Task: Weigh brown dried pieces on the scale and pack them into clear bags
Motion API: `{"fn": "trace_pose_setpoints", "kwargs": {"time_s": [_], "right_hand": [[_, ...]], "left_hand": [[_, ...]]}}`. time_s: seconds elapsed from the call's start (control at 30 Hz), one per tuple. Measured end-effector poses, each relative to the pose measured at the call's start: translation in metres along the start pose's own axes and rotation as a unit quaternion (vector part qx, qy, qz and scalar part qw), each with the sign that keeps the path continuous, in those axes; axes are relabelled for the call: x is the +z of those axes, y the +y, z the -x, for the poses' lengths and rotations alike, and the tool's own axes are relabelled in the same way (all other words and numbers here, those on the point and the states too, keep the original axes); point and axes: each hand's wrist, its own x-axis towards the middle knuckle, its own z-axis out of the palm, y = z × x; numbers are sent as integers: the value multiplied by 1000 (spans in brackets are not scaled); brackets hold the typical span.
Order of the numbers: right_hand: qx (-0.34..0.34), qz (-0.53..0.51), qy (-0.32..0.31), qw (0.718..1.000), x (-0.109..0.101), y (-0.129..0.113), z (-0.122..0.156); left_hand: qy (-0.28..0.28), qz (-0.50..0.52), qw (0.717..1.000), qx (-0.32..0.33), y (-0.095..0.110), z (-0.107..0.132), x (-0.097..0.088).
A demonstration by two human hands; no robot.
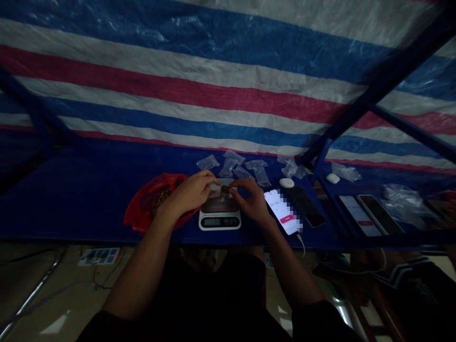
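Head view: The right hand [253, 203] pinches a small brown item [224, 189] above the pan of a white, rectangular digital scale [220, 222]. The left hand [192, 192] is loosely curled alongside; its grip cannot be determined. The step in hand appears to be positioning the item; the next move calls for steady fingertips.

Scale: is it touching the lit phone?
Apart. The head view shows blue tabletop between the scale and the lit phone.
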Motion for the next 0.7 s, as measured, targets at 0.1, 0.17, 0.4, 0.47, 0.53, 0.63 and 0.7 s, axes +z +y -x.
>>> {"fn": "trace_pose_setpoints", "kwargs": {"time_s": [0.1, 0.17, 0.4, 0.47, 0.53, 0.63, 0.7], "right_hand": [[-24, 14, -50, 998, 5, -2, -7], [-23, 29, -54, 998, 5, -2, -6], [49, 56, 63, 995, -28, 21, 4], [76, 98, 53, 991, -42, 37, 6], [93, 151, 18, 984, -50, 50, 7], [99, 196, -16, 975, -50, 60, 8], [102, 211, -31, 972, -44, 61, 6]], "left_hand": [[13, 1, 1000, -7, -4, 8, -1], [18, 1, 1000, -11, -4, 13, -3], [28, 6, 1000, -11, 4, 30, -9], [31, -6, 999, -19, 4, 37, -11], [38, -21, 999, -31, 2, 45, -13], [51, -22, 998, -43, -3, 60, -12], [57, -12, 997, -48, -7, 70, -10]]}}
